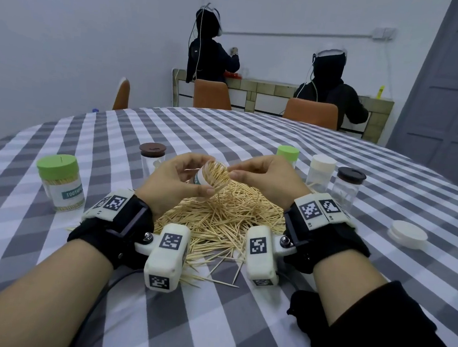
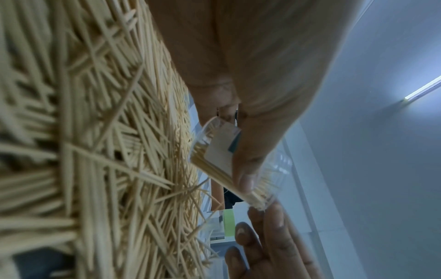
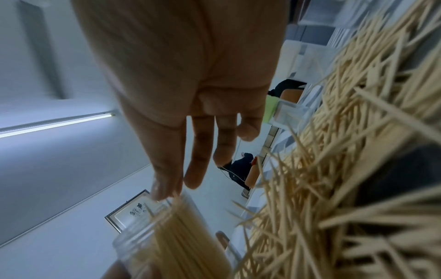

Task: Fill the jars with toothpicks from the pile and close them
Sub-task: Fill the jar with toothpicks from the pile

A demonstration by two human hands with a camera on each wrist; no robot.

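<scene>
1. Left hand (image 1: 178, 178), centre of the head view: fingers and thumb curled round an open jar (image 1: 208, 177), held tilted above the table with its mouth turned toward the right of the frame.
2. Right hand (image 1: 266, 178), just right of centre: fingertips gathered at the jar's mouth, touching the toothpick ends; fingers extended in the right wrist view. Whether they pinch any toothpick cannot be told from these views.
3. Open jar in the left wrist view (image 2: 216, 156): clear wall, white label, packed with toothpicks lying parallel.
4. Pile of toothpicks (image 1: 217, 219), lower centre, directly beneath both hands, on the grey-and-white checked tablecloth (image 1: 71, 284).
5. Green-lidded jar (image 1: 60, 182), left of the frame: closed, filled, upright.
6. Brown-lidded jar (image 1: 152, 157), behind the left hand: closed, upright.
7. Three closed jars, right of centre: green lid (image 1: 288, 153), white lid (image 1: 322, 169), dark lid (image 1: 348, 187), all upright.
8. Loose white lid (image 1: 408, 234), right edge, lying flat on the cloth, well apart from the jars.
</scene>
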